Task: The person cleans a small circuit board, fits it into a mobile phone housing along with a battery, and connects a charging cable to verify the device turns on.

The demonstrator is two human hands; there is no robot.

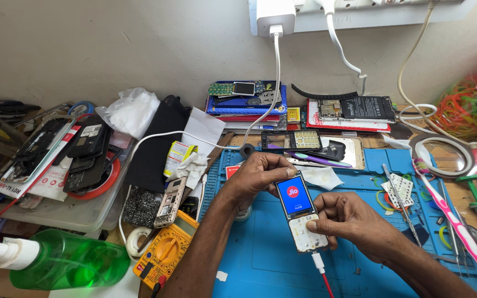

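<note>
The left hand (258, 172) is curled shut about the top edge of a small keypad phone (301, 212), fingers behind it, thumb at its upper left corner. The right hand (344, 219) is closed on the lower half, thumb pressing the bare white keypad board and fingers wrapped under. The phone is held between both hands just above the blue work mat (260, 259), tilted face up, its screen lit blue. A white plug with a red cable (321, 267) sits in its bottom end.

Assessment: the phone looks light and stiff, but with its front cover off the keypad board and screen appear fragile; it is best gripped by the side edges, not the screen, and the cable could tug it.

Beyond the hands: tweezers (397, 193) and a pink-and-white toothbrush (448, 216) lie on the mat to the right; a yellow multimeter (165, 251) and a green spray bottle (62, 260) stand to the left.
</note>
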